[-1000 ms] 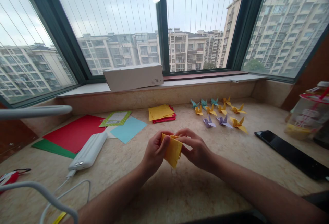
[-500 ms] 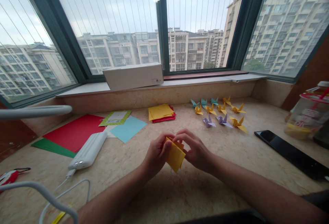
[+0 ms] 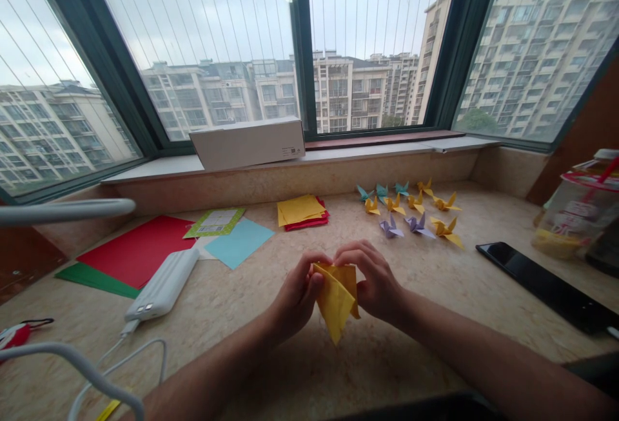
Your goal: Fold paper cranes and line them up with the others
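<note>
A partly folded sheet of yellow origami paper (image 3: 334,302) is held up between both hands, above the countertop. My left hand (image 3: 298,289) pinches its left edge, thumb on the near face. Curled around the upper right part, my right hand (image 3: 376,279) grips the same paper; some of its fingertips are hidden behind it. The paper's flaps stand apart, with a point hanging down. Beyond my hands stand several folded paper cranes: yellow (image 3: 445,231), purple (image 3: 391,227) and teal (image 3: 382,193).
Yellow and red paper (image 3: 302,211) lies stacked behind my hands. To the left are a light blue sheet (image 3: 240,244), red paper (image 3: 138,250), green paper (image 3: 97,279) and a white power bank (image 3: 162,285) with its cable. A black phone (image 3: 541,285) and plastic cup (image 3: 563,221) are at right.
The yellow paper's flaps have spread wider, and its lower point now hangs further down. My right hand has shifted slightly right, still at the paper.
</note>
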Demonstrator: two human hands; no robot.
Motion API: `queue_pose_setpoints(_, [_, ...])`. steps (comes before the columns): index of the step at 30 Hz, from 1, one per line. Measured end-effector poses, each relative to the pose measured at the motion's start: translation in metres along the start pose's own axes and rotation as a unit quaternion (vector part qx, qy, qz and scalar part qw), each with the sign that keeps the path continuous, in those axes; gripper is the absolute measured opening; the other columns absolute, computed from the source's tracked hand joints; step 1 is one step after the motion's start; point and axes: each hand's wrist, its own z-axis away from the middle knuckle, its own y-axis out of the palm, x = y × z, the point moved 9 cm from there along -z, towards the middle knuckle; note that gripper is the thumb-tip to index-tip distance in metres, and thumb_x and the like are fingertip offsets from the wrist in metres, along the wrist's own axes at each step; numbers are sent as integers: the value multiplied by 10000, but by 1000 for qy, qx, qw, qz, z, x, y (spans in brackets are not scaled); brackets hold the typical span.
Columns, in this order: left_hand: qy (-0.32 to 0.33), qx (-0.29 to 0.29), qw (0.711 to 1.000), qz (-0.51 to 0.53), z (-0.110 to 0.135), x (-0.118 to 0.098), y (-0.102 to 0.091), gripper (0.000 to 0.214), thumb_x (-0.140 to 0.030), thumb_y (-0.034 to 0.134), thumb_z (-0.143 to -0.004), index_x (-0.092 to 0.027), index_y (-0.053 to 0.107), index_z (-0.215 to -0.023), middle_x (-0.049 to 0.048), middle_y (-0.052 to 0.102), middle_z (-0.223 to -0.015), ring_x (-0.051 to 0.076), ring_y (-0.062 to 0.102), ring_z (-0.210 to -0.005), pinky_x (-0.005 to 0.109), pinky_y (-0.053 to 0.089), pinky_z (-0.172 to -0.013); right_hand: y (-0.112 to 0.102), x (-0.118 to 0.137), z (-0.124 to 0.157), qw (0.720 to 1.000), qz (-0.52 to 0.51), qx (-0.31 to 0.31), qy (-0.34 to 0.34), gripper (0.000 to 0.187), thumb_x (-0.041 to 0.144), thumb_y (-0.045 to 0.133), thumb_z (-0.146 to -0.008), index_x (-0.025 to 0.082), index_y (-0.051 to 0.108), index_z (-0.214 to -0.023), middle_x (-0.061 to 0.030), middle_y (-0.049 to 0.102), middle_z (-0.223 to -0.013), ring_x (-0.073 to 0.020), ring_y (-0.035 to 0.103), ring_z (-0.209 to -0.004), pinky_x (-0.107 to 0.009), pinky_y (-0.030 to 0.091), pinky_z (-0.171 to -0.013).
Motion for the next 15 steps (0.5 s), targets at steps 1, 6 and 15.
queue_pose_setpoints(1, [0,3,1000,0,1,1,1,370,-526,355,-977,-193,489,-1067,-46,453,-655,93,397,-532,195,323,-503,0,1,0,1000,-1,2,-3,198,163,659,-850,211,570,-1020,-61,671,-919,-195,624,-820,-353,476,-747])
queue_pose_setpoints(6, [14,22,1000,17,4,2,3,325,-510,376,-978,-211,451,-1080,-62,455,-636,80,412,-499,176,322,-484,-2,4,1,1000,-7,-1,-27,181,193,669,-858,228,613,-1027,-47,671,-897,-179,611,-779,-349,474,-747])
queue_pose_setpoints(15, [52,12,997,48,9,2,1,209,-416,434,-980,-228,454,-1070,89,673,-1013,134,620,-699,233,487,-591,-8,5,5,998,-22,-35,-45,127,151,614,-874,247,585,-951,-25,687,-858,-169,623,-714,-360,443,-726])
